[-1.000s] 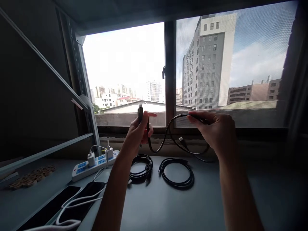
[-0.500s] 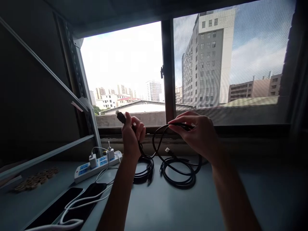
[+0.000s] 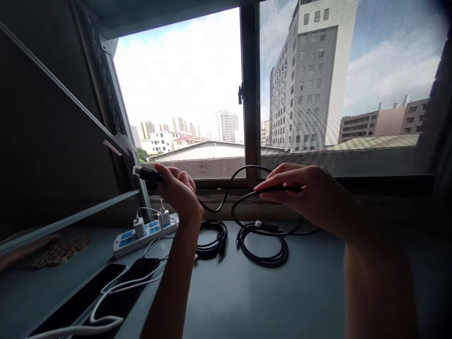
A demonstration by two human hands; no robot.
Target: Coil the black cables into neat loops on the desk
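Note:
My left hand (image 3: 176, 188) is closed around a black cable (image 3: 247, 166) just behind its plug (image 3: 146, 174), which points left and has a clear tip. From there the cable sags, then arches over to my right hand (image 3: 303, 188). That hand pinches the cable between thumb and fingers, and a loop hangs below it. On the table beneath lie two coiled black cables, a left coil (image 3: 208, 254) and a right coil (image 3: 270, 261). A pale-tipped connector (image 3: 259, 224) rests at the top of the right coil.
A white power strip (image 3: 146, 234) with plugged-in chargers stands at left. Before it lie white cords (image 3: 106, 322) and two dark phone-like slabs (image 3: 137, 282). Farther left, a blurred shape like another person's arm (image 3: 26, 252) is near brown pieces (image 3: 63, 254). A window (image 3: 250, 94) is behind.
My left hand has moved left with the plug, and my right hand slightly right, stretching the cable wider between them. The arm-like shape has appeared at far left. The view has tilted down slightly.

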